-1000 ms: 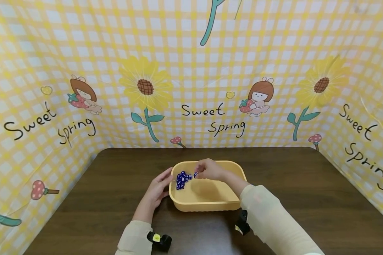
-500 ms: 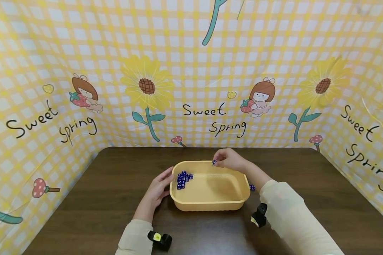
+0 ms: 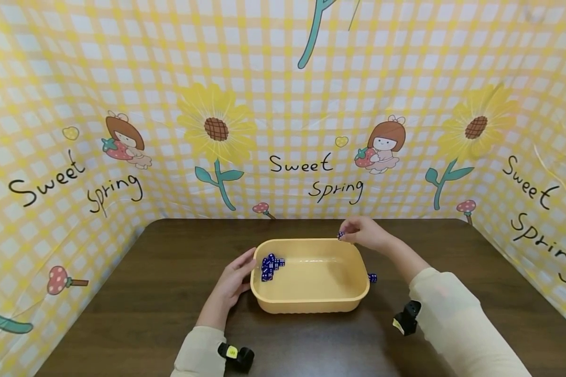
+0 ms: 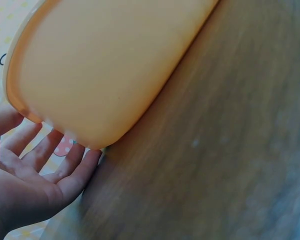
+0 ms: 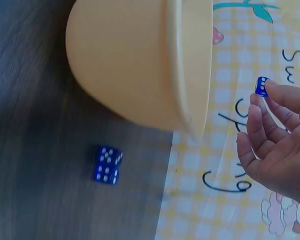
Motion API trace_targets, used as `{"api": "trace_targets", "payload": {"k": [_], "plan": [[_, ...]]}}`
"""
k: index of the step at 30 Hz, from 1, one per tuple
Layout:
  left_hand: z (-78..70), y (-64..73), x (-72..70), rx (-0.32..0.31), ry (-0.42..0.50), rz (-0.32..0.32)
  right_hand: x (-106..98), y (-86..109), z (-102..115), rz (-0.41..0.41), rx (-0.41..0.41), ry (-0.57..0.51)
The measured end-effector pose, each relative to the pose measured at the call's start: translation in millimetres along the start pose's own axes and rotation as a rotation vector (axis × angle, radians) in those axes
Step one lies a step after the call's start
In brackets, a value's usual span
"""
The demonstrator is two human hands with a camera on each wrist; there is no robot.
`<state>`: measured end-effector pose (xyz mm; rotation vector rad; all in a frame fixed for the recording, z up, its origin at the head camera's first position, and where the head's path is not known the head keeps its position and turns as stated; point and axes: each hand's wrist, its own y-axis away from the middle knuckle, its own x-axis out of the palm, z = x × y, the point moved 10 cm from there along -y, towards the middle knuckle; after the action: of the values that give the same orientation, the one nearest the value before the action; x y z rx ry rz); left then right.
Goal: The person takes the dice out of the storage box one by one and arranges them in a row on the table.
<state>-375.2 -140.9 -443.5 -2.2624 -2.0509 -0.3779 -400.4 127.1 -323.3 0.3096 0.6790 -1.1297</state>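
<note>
A yellow plastic tub (image 3: pixel 311 306) stands on the table, with several blue dice (image 3: pixel 270 268) clustered in its left end. My left hand (image 3: pixel 231 277) holds the tub's left end, the thumb at the rim; in the left wrist view the fingers (image 4: pixel 80 172) lie against the outer wall. Beyond the tub's back right corner, my right hand (image 3: pixel 365 233) pinches one blue die (image 5: pixel 262 86) between thumb and fingertip, in the air. Close outside the tub's right wall sit two blue dice (image 5: pixel 108 165) side by side; the tub partly covers them in the head view.
The brown wooden table (image 3: pixel 170 314) reaches back to a yellow checked cloth (image 3: pixel 292 120) printed with flowers and lettering, which rises behind and at both sides. A black wrist camera (image 3: pixel 236 356) is strapped to the left forearm, another wrist camera (image 3: pixel 407 318) to the right.
My right hand has lifted the die from the dice inside the tub and carried it right, past the back rim. The two dice outside have come into view. The left hand stays put.
</note>
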Motion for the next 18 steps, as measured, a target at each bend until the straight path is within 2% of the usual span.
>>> {"api": "trace_targets", "payload": {"k": [7, 12, 18], "plan": [[0.6, 2.3, -2.0, 0.002, -0.018, -0.010, -18.8, 14.5, -18.3, -0.039, 0.018, -0.044], [0.2, 1.5, -0.3, 0.002, -0.030, -0.005, -32.5, 26.6, -34.5, -0.076, 0.054, -0.036], [-1.0, 0.6, 0.4, 0.003, -0.022, -0.010, -38.1, 40.9, -54.0, -0.088, 0.056, -0.041]]}}
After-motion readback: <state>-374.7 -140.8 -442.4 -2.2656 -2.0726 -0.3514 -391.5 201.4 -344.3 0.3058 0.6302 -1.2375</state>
